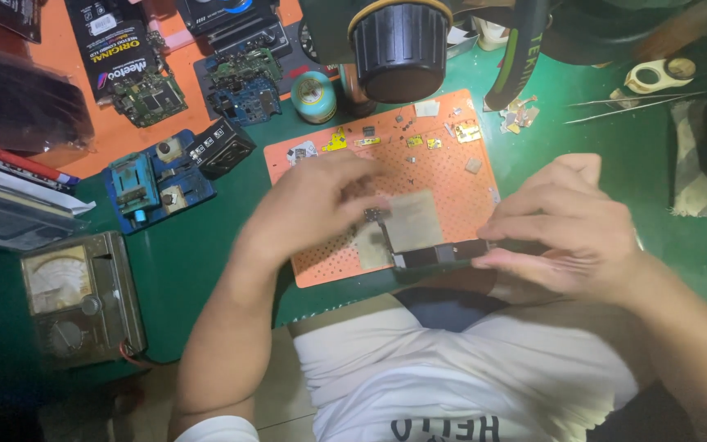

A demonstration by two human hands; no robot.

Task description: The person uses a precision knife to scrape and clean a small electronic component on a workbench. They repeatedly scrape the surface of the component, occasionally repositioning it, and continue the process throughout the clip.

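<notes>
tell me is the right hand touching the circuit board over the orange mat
Touching. The head view shows the right hand pinching the right end of the circuit board between thumb and fingers, above the orange mat.

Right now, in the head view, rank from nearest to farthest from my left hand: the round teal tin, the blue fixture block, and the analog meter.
From the left hand:
1. Round teal tin, just above it on the mat's edge.
2. Blue fixture block, off to the left.
3. Analog meter, at the lower left, farthest.
</notes>
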